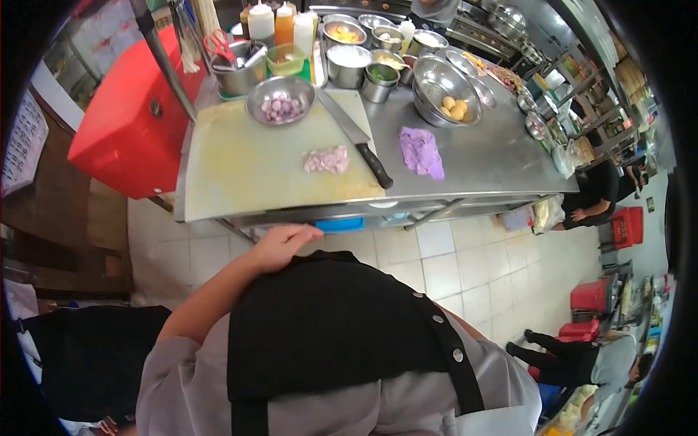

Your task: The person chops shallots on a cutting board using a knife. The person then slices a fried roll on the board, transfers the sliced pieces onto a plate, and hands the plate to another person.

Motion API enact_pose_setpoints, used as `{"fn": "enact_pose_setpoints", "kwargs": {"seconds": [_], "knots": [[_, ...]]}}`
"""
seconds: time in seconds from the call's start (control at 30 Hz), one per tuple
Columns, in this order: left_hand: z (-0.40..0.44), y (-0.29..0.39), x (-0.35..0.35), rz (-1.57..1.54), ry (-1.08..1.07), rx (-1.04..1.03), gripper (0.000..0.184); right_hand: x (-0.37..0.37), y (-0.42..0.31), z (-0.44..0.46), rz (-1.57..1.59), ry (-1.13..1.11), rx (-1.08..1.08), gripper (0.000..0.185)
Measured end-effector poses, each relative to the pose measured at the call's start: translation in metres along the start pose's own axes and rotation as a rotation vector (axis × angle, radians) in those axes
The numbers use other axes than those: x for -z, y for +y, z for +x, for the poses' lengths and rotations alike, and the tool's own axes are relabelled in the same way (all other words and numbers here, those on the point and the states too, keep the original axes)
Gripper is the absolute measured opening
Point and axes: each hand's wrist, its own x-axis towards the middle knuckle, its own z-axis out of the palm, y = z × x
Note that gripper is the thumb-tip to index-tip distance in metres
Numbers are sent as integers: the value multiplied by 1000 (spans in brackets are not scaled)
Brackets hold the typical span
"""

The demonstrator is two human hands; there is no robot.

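My left hand [285, 245] is held in front of the black apron [313, 327], below the table edge. Its fingers stretch to the right, with nothing seen in them. My right hand is out of sight; only a bit of that arm shows past the apron. On the worn cutting board [240, 167] lies a pile of chopped shallots [327, 160]. A metal bowl [254, 112] of peeled shallots [281, 107] stands behind them. The knife [356, 138] rests along the board's right side, black handle toward me. A crumpled purple cloth [420, 151] lies right of it.
A large metal bowl [429, 80] holds several eggs [454, 109]. Behind the board stand squeeze bottles [262, 25], metal pots [349, 67] and red scissors [218, 43]. A red cooler [134, 109] is at the left. Other people [592, 192] are at the right.
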Motion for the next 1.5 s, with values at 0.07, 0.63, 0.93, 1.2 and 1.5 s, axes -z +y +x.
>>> {"fn": "enact_pose_setpoints", "kwargs": {"seconds": [0.07,0.63,0.93,1.2,1.5], "knots": [[-29,-2,-10,-137,-240,43,45,-26,17,-37,34,-29,-100,31],[-83,-135,-132,-340,-282,874,50,-12,11,-69,-191,6,149,35],[-13,-131,-223,264,-351,658,53,-6,112,-150,68,65,193,34],[43,-123,-298,542,-432,575,55,-34,264,-157,2,-43,359,29],[75,-174,-281,672,-487,674,59,95,238,-124,338,224,-10,36]]}}
